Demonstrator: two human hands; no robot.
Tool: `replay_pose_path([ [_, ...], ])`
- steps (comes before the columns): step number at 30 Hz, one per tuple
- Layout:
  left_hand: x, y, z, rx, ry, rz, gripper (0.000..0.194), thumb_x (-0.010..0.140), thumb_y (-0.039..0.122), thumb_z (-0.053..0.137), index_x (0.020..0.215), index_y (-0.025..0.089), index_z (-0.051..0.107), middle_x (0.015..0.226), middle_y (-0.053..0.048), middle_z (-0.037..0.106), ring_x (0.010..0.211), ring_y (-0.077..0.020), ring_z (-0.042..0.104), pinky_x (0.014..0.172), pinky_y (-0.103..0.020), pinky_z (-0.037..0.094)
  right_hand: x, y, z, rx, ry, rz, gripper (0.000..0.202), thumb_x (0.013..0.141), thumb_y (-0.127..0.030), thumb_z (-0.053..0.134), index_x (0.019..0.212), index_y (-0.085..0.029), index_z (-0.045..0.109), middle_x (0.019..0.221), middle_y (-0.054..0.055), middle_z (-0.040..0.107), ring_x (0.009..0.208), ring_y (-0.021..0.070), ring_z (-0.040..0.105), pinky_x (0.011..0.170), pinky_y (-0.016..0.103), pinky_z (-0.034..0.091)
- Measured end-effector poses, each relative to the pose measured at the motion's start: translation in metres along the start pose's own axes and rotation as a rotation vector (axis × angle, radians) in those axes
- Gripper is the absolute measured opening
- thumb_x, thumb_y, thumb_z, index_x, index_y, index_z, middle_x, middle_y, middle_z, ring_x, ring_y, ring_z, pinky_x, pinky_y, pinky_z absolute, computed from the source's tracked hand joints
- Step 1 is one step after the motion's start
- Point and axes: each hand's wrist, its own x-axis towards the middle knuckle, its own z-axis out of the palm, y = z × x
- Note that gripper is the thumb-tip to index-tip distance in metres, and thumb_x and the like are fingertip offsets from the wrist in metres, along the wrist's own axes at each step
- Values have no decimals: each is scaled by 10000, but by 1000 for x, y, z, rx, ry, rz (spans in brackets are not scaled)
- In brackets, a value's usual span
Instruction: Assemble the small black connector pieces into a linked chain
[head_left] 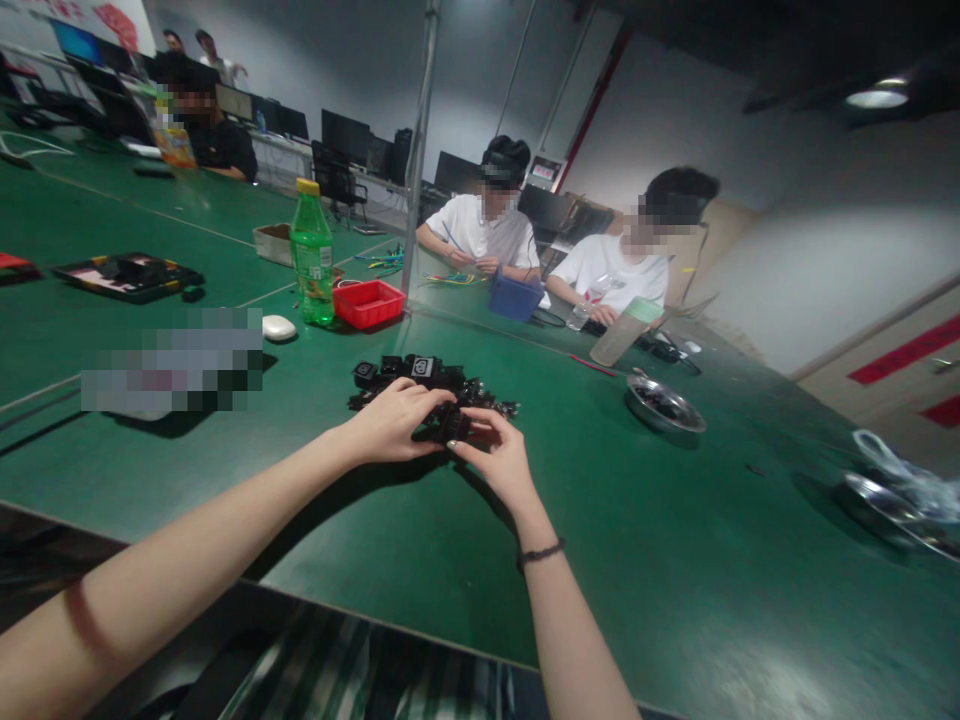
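Observation:
Between my two hands is a small black part [453,425], held just above the green table [600,520]. My left hand [396,420] has its thumb and fingers closed round the left side of it. From the right, my right hand [496,450] pinches the same part with thumb and fingers. Directly behind my hands lies a pile of black pieces [409,370], some of them block-shaped with a light mark on top. The fine details of the held part are too small to tell.
Behind the pile stand a red tray [369,304] and a green bottle [312,255]. Metal bowls [664,403] sit to the right. A blue bin [515,293] and a tumbler [626,332] are near two people across the table. A metal pole rises behind the red tray.

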Motion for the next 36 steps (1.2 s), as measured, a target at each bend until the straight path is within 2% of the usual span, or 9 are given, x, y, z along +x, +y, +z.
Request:
replay_pose_path([
  [30, 0, 0, -1, 6, -5, 9, 520, 787, 376, 631, 1234, 185, 444, 1199, -100, 635, 1043, -245, 614, 917, -383, 363, 0, -3, 1, 70, 6, 47, 453, 568, -268, 813, 984, -197, 647, 1001, 57, 697, 896, 206, 675, 871, 383, 535],
  [36, 1, 1, -2, 2, -15, -3, 530, 784, 377, 638, 1237, 181, 445, 1199, -99, 636, 1048, -245, 612, 918, -384, 366, 0, -5, 0, 29, 17, 14, 423, 574, -261, 807, 967, -200, 662, 1019, 55, 701, 923, 211, 670, 884, 387, 531],
])
